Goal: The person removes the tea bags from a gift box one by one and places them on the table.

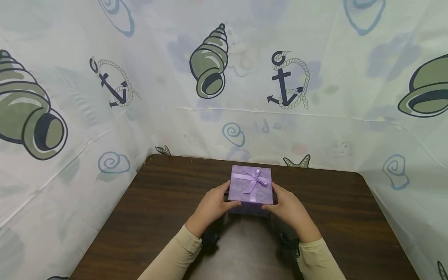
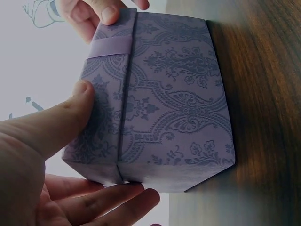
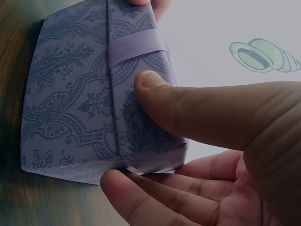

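A purple gift box (image 1: 241,190) with a damask pattern sits on the dark wooden table, its lid closed. Across the lid runs a lilac ribbon tied in a bow (image 1: 257,178). My left hand (image 1: 212,204) grips the lid's left side, thumb on the front face of the lid and fingers along the side. From the right, my right hand (image 1: 292,208) holds the lid the same way, its thumb (image 3: 157,89) on the lid's front band below the ribbon. In both wrist views a thin seam shows between lid and base.
The brown wooden table (image 1: 168,186) has rounded far corners. A pale curtain (image 1: 161,77) printed with shells, anchors and starfish stands close behind it and along both sides. Dark straps (image 1: 288,241) circle the wrists.
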Motion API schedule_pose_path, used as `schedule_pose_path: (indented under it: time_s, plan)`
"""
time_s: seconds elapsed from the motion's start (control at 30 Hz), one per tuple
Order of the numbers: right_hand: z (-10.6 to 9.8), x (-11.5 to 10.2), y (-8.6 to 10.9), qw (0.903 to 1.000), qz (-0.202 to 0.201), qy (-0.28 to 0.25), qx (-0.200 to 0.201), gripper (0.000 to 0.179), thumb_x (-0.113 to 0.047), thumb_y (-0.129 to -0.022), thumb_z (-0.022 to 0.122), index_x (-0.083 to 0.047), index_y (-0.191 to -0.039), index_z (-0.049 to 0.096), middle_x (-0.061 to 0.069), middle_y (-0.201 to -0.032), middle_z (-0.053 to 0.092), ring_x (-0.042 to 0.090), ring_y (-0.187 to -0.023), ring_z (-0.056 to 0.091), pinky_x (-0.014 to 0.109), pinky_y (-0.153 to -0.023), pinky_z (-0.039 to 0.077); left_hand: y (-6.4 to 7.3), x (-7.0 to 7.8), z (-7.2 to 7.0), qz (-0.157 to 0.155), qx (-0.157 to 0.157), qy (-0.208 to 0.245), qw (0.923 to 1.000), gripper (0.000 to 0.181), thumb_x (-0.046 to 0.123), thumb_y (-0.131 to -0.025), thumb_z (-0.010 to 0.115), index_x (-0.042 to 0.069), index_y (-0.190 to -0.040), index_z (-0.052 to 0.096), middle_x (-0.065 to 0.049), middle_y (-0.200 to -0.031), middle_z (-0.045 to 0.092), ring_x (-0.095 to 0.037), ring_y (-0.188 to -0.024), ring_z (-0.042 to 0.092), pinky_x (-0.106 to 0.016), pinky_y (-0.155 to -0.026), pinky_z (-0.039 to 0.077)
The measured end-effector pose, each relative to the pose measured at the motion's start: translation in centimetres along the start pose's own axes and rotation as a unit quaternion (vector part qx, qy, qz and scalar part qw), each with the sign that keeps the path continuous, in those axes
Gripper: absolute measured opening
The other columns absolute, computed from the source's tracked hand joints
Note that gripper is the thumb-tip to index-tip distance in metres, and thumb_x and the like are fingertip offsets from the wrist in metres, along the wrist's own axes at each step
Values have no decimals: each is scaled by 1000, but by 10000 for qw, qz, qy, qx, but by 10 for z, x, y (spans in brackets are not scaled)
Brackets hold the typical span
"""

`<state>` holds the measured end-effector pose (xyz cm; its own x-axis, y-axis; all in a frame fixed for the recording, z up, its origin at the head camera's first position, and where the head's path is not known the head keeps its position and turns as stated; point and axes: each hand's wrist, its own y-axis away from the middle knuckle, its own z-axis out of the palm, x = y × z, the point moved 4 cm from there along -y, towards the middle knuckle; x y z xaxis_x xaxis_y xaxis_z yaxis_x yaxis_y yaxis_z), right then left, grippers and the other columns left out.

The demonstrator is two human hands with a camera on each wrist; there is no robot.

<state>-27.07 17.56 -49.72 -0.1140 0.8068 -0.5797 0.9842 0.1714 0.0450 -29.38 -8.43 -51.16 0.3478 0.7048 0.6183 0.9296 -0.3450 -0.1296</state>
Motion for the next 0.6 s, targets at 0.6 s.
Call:
schedule_pose_path:
  time_s: [0.6]
  plan:
    - [-11, -6, 5, 9995, -112, 202, 206, 99, -36, -92, 90, 6, -166, 38, 29, -162, 53, 47, -146, 57, 63, -118, 47, -1, 0, -5, -90, 137, 0, 9999, 95, 52, -89, 89, 5, -162, 51, -17, -160, 60, -36, -148, 59, -54, -121, 48]
